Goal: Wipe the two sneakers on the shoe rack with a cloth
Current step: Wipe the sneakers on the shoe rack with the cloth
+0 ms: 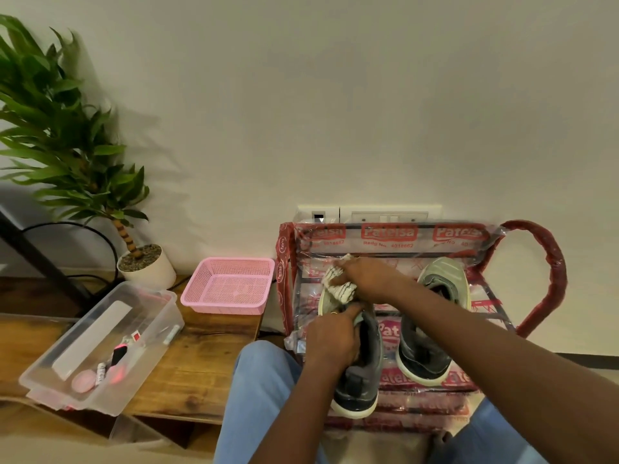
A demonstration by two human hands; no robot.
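**Cloth pressed to a sneaker's toe on the rack**

The right hand [365,279] is clenched round a bunched white cloth [338,285] with dark stripes and holds it against the toe of the grey sneaker [360,380] on the left side of the shoe rack [542,262]. The left hand [331,343] grasps the same sneaker at its opening, fingers curled over the collar and thumb towards the cloth. This sneaker lies on the rack's top, toe towards the wall, with its white-soled heel at the rack's front edge. The second sneaker [432,329] sits on the right side of the rack's top, also pointing at the wall, untouched by either hand. The rack is wrapped in clear plastic printed with red labels.

Just left of the rack a pink basket [231,286] stands on a wooden bench [201,356]. Further left of the rack are a clear plastic box [100,343] of small items and a potted plant [67,128]. Behind the rack a wall socket plate [388,214] shows.
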